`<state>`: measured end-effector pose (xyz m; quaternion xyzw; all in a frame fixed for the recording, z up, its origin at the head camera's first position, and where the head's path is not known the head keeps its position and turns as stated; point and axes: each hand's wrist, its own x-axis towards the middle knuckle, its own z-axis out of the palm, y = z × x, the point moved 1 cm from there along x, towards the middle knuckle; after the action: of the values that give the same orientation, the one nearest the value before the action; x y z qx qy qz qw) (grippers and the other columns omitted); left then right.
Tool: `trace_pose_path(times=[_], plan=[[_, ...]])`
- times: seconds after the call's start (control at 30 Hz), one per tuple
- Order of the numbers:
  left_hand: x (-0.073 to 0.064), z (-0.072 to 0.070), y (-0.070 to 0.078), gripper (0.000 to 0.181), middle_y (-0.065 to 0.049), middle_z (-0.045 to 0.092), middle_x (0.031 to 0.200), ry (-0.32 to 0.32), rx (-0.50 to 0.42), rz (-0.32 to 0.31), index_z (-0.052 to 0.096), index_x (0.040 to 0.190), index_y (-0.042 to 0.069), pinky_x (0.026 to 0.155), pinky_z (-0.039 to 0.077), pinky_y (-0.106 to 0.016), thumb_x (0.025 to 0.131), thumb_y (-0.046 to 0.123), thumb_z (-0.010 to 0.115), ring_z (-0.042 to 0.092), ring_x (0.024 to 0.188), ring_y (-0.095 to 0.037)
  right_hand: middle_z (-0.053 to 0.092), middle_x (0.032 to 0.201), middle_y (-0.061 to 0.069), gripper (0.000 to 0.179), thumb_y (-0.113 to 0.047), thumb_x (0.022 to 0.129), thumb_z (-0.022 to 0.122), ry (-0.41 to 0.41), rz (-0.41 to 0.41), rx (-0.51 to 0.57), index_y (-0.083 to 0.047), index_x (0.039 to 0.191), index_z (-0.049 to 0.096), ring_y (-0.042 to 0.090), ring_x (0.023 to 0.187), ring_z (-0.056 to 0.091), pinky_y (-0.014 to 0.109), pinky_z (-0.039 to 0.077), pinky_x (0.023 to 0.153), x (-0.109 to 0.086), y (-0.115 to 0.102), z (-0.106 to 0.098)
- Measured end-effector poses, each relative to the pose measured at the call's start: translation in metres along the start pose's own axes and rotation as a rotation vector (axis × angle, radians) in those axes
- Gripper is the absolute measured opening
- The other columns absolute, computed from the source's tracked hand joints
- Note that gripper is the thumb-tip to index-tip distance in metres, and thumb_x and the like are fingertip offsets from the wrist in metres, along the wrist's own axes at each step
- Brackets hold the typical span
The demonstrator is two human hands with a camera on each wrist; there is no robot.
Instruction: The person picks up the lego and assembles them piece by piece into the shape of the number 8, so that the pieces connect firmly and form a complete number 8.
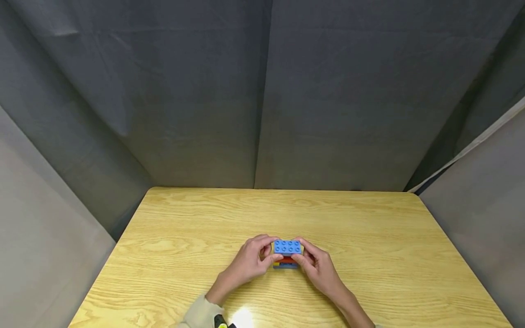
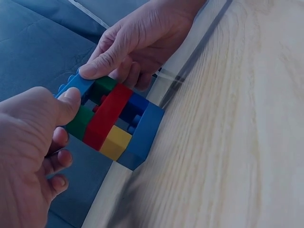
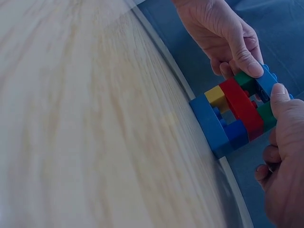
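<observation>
A small tower of toy building bricks stands on the wooden table in front of me. On top lies a light blue brick (image 1: 287,247) with eight studs facing up. My left hand (image 1: 251,258) pinches its left end between thumb and fingers, and my right hand (image 1: 319,269) pinches the right end. Under it, two green bricks (image 2: 80,121) sit apart with a gap between. A long red brick (image 2: 107,117) spans below them, resting on a yellow brick (image 2: 115,142) and a dark blue brick (image 3: 236,134). A longer blue brick (image 3: 209,126) forms the base.
The wood-grain table (image 1: 197,218) spreads around the hands. A dark grey curtain (image 1: 197,100) hangs behind its far edge, and pale grey panels (image 1: 37,218) flank the sides. A dark strap with a yellow mark (image 1: 221,322) shows at the left sleeve (image 1: 202,313).
</observation>
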<state>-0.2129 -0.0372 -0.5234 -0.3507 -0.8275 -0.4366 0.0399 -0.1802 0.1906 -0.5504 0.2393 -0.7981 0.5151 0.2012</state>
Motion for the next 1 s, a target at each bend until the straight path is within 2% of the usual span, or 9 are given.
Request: trace_pose_path(times=[0.33, 0.6, 0.83, 1.0], plan=[[-0.006, 0.006, 0.001, 0.04, 0.01, 0.049, 0.083, 0.063, -0.06, -0.032, 0.07, 0.13, 0.005, 0.063, 0.037, -0.018, 0.097, 0.026, 0.076, 0.044, 0.073, -0.004, 0.041, 0.067, -0.009, 0.036, 0.003, 0.096, 0.071, -0.016, 0.023, 0.019, -0.005, 0.131, 0.069, -0.006, 0.058, 0.03, 0.016, 0.03, 0.047, 0.001, -0.006, -0.002], [-0.011, 0.01, 0.001, 0.041, 0.009, 0.05, 0.084, 0.083, -0.088, -0.035, 0.069, 0.132, 0.004, 0.061, 0.038, -0.017, 0.099, 0.028, 0.073, 0.043, 0.072, -0.002, 0.043, 0.066, -0.005, 0.041, 0.01, 0.091, 0.072, 0.006, 0.009, 0.0, 0.007, 0.131, 0.066, -0.005, 0.058, 0.031, 0.017, 0.03, 0.046, -0.005, -0.002, 0.003], [-0.018, 0.011, 0.002, 0.043, 0.009, 0.05, 0.083, 0.099, -0.094, -0.048, 0.068, 0.131, 0.003, 0.06, 0.039, -0.017, 0.098, 0.03, 0.073, 0.043, 0.071, -0.002, 0.041, 0.067, -0.007, 0.04, 0.005, 0.096, 0.07, -0.005, 0.054, 0.01, -0.005, 0.134, 0.066, -0.006, 0.058, 0.03, 0.016, 0.029, 0.047, -0.008, -0.008, 0.008], [-0.024, 0.013, 0.003, 0.046, 0.008, 0.05, 0.081, 0.123, -0.093, -0.067, 0.067, 0.133, -0.002, 0.059, 0.038, -0.016, 0.097, 0.025, 0.075, 0.042, 0.069, -0.003, 0.043, 0.069, -0.011, 0.036, -0.001, 0.1, 0.067, -0.011, 0.111, 0.024, -0.004, 0.136, 0.064, -0.005, 0.058, 0.031, 0.017, 0.03, 0.049, -0.013, -0.012, 0.01]])
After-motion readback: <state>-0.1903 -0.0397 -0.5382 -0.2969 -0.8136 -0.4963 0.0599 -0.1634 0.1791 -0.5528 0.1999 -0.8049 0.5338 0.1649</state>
